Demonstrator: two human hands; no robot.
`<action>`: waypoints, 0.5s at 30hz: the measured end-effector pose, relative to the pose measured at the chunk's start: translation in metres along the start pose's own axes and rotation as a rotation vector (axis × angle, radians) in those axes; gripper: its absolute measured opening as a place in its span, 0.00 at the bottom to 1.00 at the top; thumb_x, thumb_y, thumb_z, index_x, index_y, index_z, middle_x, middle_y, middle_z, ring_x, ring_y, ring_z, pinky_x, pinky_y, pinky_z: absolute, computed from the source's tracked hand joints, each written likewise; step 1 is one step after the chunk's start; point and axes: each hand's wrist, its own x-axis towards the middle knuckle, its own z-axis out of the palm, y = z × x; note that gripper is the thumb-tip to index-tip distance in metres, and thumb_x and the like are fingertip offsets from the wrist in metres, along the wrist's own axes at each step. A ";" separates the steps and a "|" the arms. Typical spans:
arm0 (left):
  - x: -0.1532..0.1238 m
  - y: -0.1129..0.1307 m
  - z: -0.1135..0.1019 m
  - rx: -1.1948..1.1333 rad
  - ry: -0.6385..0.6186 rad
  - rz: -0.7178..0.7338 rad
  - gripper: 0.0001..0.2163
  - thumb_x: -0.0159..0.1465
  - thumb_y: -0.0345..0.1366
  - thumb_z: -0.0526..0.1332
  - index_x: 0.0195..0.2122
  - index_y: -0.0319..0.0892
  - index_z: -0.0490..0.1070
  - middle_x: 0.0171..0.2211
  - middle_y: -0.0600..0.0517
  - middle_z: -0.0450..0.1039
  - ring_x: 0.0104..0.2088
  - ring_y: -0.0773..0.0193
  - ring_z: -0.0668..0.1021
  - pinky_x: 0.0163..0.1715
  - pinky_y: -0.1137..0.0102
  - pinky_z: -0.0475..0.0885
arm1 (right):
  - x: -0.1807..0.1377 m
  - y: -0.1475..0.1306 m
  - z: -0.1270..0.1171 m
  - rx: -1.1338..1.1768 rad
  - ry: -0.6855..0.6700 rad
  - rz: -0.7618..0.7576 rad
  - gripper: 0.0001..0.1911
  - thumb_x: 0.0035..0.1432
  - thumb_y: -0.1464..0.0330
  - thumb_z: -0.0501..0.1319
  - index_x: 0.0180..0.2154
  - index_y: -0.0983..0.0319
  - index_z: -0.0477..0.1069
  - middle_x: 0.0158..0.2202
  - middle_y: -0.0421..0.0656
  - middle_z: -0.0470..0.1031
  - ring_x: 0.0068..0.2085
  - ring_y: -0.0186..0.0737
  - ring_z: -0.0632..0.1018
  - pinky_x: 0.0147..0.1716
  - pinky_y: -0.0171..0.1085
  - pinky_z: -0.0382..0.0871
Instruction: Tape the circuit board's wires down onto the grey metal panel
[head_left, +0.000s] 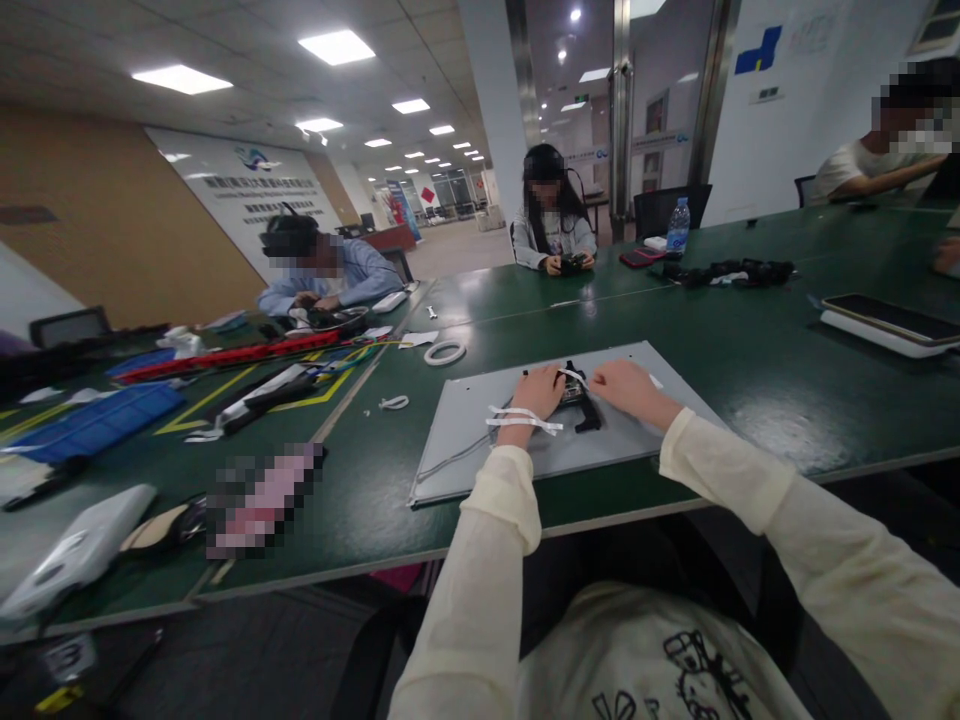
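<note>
A black device with a bared circuit-like middle (pixel 586 410) lies on a grey board (pixel 630 440) in front of me. My left hand (pixel 541 390) is closed on the device's left side and holds it down. A narrow white strip (pixel 574 376) runs across its top. The strip's right end meets my right hand (pixel 628 388), whose fingers are pinched together there. More white strips (pixel 525 418) lie across my left wrist. From under that wrist a thin grey cable (pixel 454 460) trails over the board to the left. Both hands hide parts of the device.
A tape roll (pixel 445 353) and a small white loop (pixel 394 403) are left of the board. Farther left are a blue tray (pixel 97 420), a phone (pixel 266 500) and a white case (pixel 79 550). Several people sit around the table. A phone on a white box (pixel 892 325) is at right.
</note>
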 end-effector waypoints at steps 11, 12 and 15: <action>-0.011 0.017 -0.027 -0.045 0.325 -0.151 0.14 0.65 0.32 0.50 0.50 0.42 0.68 0.53 0.47 0.70 0.54 0.58 0.69 0.55 0.64 0.62 | -0.008 -0.026 0.005 0.800 -0.056 -0.172 0.22 0.65 0.57 0.48 0.30 0.64 0.70 0.26 0.41 0.75 0.18 0.27 0.67 0.22 0.29 0.59; -0.011 0.017 -0.029 -0.046 0.337 -0.169 0.14 0.65 0.32 0.50 0.50 0.43 0.68 0.52 0.47 0.70 0.54 0.58 0.69 0.55 0.64 0.63 | -0.009 -0.027 0.005 0.832 -0.092 -0.165 0.23 0.65 0.56 0.47 0.31 0.65 0.71 0.26 0.41 0.75 0.18 0.27 0.66 0.21 0.29 0.58; -0.012 0.015 -0.032 -0.042 0.369 -0.207 0.13 0.64 0.31 0.50 0.47 0.43 0.69 0.50 0.47 0.72 0.52 0.58 0.71 0.53 0.63 0.64 | -0.014 -0.032 0.003 0.860 -0.214 -0.183 0.27 0.65 0.53 0.46 0.32 0.66 0.73 0.24 0.42 0.75 0.16 0.27 0.63 0.19 0.29 0.56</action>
